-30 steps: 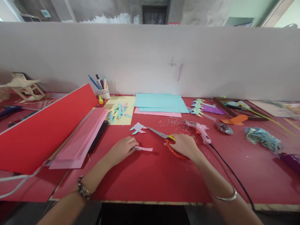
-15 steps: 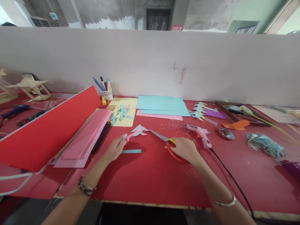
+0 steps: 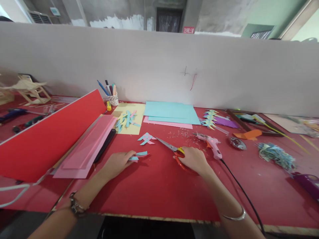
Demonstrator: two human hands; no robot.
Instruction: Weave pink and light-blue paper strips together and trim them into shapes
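Observation:
My left hand (image 3: pixel 122 160) is closed on pink and blue paper strips (image 3: pixel 141 153), whose ends stick out past the fingertips. In my right hand (image 3: pixel 193 158) is a pair of scissors (image 3: pixel 169 146) with red and yellow handles; the blades lie together and point up to the left. Near their tip, flat on the red table (image 3: pixel 149 192), lies a woven pink and blue paper piece (image 3: pixel 147 138) with slanted ends. Neither hand touches that piece.
Right of the scissors rests a pink glue gun (image 3: pixel 211 144) with a black cord. Blue sheets (image 3: pixel 170 109), a yellow sheet (image 3: pixel 139 116) with woven pieces, and pink sheets (image 3: pixel 84 149) beside a red board (image 3: pixel 57 132) lie around. A pen cup (image 3: pixel 114 99) stands behind.
My left hand has drawn slightly back toward me and picked up the blue strip from the table alongside the pink one. The woven piece now lies uncovered. The scissors have barely moved.

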